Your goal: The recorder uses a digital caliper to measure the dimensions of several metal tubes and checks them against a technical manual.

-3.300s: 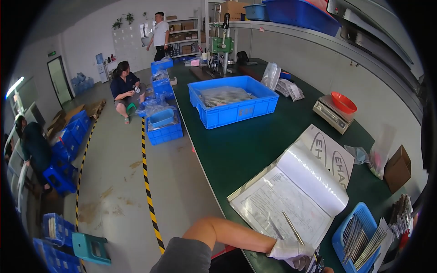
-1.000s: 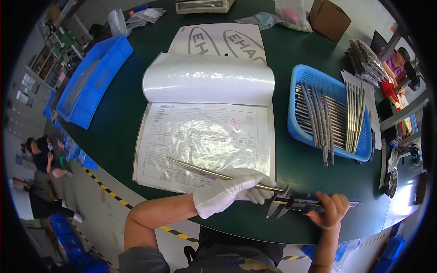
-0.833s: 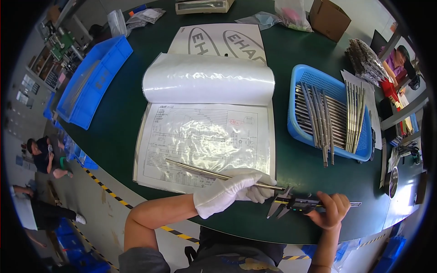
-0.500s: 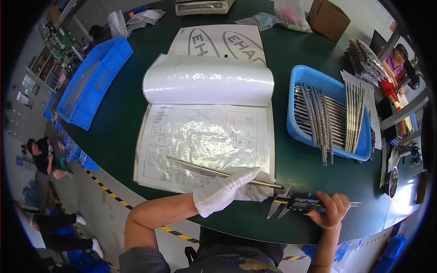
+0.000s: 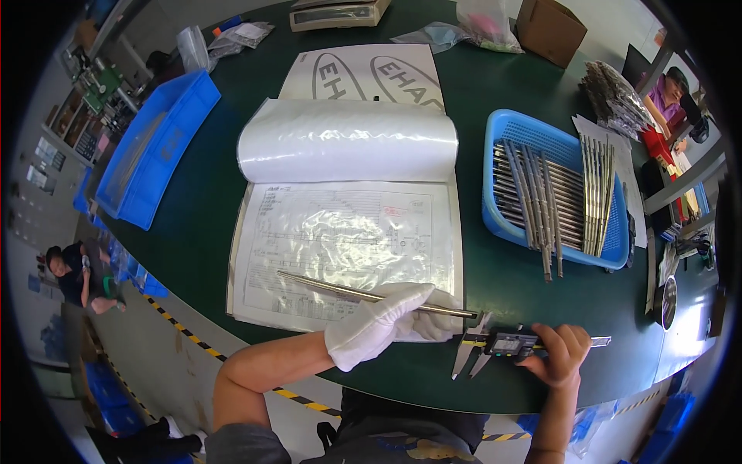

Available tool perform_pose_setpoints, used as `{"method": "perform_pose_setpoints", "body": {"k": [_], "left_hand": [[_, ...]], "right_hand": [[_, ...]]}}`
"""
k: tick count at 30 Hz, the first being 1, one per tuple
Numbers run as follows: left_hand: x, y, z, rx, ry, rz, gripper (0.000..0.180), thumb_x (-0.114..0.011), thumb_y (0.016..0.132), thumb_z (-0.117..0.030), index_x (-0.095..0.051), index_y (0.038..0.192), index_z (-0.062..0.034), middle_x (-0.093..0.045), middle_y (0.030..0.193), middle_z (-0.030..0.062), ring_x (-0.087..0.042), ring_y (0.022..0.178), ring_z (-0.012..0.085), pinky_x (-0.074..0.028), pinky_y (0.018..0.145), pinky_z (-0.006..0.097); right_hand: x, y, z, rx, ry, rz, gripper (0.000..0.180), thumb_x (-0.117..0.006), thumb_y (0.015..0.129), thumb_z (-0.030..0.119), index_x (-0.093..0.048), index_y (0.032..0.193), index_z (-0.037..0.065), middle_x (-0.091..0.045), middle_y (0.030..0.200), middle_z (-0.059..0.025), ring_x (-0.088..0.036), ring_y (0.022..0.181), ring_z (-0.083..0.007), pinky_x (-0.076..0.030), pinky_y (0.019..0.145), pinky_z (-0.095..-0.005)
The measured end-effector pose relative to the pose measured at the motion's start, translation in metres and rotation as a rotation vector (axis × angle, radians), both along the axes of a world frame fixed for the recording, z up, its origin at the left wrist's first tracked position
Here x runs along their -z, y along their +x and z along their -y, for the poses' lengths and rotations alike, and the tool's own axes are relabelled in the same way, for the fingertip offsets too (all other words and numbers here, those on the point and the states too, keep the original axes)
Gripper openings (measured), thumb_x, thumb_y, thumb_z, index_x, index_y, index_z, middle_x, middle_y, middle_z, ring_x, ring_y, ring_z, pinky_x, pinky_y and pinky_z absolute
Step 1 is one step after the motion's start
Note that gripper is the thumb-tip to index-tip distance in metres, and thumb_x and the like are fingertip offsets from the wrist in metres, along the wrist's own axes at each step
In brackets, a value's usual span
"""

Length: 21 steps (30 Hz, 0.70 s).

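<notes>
My left hand (image 5: 386, 321), in a white glove, is closed round a long thin metal rod (image 5: 332, 287). The rod slants over the lower part of a drawing sheet in a clear sleeve (image 5: 340, 224), its right end pointing toward the caliper. Bare, my right hand (image 5: 558, 353) grips a digital caliper (image 5: 506, 343) with a black display housing. The caliper's long jaws point down toward the table's near edge and stand a little apart. The rod's right end is close to the upper jaws; whether they touch, I cannot tell.
A blue basket (image 5: 495, 209) holding many metal rods stands at the right. At the left is a long blue bin (image 5: 166, 166). Along the far side lie plastic bags (image 5: 487, 27), a cardboard box (image 5: 550, 31) and a beige device (image 5: 340, 14). Another person (image 5: 668, 97) sits at the far right.
The view has shifted slightly. The caliper's jaws have tilted a little beside the rod's end. Both hands keep their grip. A walking person at the lower left has moved mostly out of view.
</notes>
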<state>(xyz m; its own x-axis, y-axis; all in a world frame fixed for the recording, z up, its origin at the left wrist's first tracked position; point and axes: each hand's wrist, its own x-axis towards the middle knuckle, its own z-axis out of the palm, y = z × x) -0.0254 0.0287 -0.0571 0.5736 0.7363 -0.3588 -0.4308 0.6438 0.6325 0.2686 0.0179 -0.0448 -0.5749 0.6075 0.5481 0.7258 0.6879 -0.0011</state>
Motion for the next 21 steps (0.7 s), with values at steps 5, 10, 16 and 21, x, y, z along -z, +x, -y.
{"method": "perform_pose_setpoints", "body": {"k": [5,10,16,21], "left_hand": [[0.0017,0.0005,0.0017,-0.015,0.001,-0.003,0.046,-0.036,0.097,-0.036,-0.052,0.116,0.0036,-0.061,0.088,0.0087,-0.061,0.092,0.0181,-0.047,0.09,0.034],[0.0031,0.0005,0.0025,-0.032,-0.027,0.007,0.045,-0.038,0.097,-0.035,-0.053,0.115,0.0039,-0.061,0.089,0.0086,-0.06,0.085,0.0157,-0.047,0.089,0.035],[0.0008,-0.0015,-0.0006,0.035,0.041,-0.055,0.042,-0.037,0.096,-0.036,-0.054,0.11,0.0005,-0.06,0.096,0.0089,-0.058,0.1,0.0207,-0.044,0.093,0.039],[0.0048,-0.0017,0.002,0.009,0.025,-0.028,0.039,-0.038,0.096,-0.032,-0.053,0.111,0.001,-0.06,0.096,0.0089,-0.058,0.097,0.0195,-0.044,0.094,0.04]], "right_hand": [[-0.0003,-0.0016,-0.0002,-0.021,-0.014,-0.015,0.047,-0.065,0.071,0.05,-0.061,0.08,0.004,-0.048,0.057,-0.0021,-0.047,0.046,-0.0185,-0.034,0.045,-0.0298],[0.0018,-0.0025,-0.0027,-0.045,-0.009,-0.04,0.045,-0.066,0.07,0.05,-0.058,0.076,0.006,-0.049,0.057,-0.002,-0.047,0.046,-0.0184,-0.033,0.044,-0.0297],[0.0024,-0.0017,-0.0035,-0.055,-0.008,-0.049,0.045,-0.067,0.069,0.05,-0.057,0.076,0.007,-0.048,0.056,-0.002,-0.046,0.044,-0.0182,-0.032,0.043,-0.0297],[0.004,-0.0022,-0.004,-0.06,-0.004,-0.054,0.045,-0.067,0.069,0.05,-0.057,0.075,0.007,-0.047,0.055,-0.0019,-0.045,0.044,-0.0181,-0.032,0.042,-0.0293]]}}
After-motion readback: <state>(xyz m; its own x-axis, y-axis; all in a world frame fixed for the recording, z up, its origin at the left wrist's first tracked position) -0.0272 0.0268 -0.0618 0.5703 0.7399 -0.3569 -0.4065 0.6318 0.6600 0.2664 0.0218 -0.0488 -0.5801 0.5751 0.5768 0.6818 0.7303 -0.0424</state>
